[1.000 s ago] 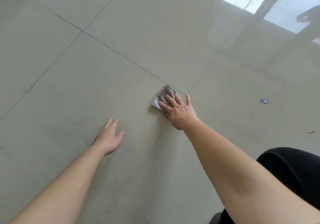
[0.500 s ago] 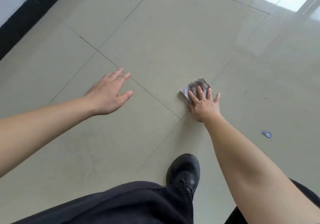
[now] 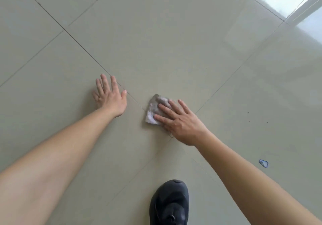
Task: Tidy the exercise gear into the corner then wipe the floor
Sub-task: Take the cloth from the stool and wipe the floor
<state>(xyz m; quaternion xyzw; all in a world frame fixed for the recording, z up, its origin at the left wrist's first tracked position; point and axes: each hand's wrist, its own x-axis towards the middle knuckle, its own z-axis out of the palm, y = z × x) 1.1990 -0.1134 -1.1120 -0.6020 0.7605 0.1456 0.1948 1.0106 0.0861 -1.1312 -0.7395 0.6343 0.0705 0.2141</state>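
Nearest is a black shoe [image 3: 169, 203], planted on the floor [image 3: 174, 50], likely so the person can lean far forward. To the right of it lies a tiny blue-edged scrap [image 3: 263, 163], not yet picked up. Farther out, the right hand [image 3: 179, 120] lies flat with its fingers spread on a small grey cloth [image 3: 154, 108], pressing it down where the tile lines cross. A flat hand pushes the whole cloth against the floor, so it rubs well. To the left, near the cloth but apart from it, the left hand [image 3: 110, 96] is spread and holds nothing; it seems to help with balance. Small dark specks [image 3: 247, 113] dot the tile to the right, so wiping is not done. No exercise gear shows here.
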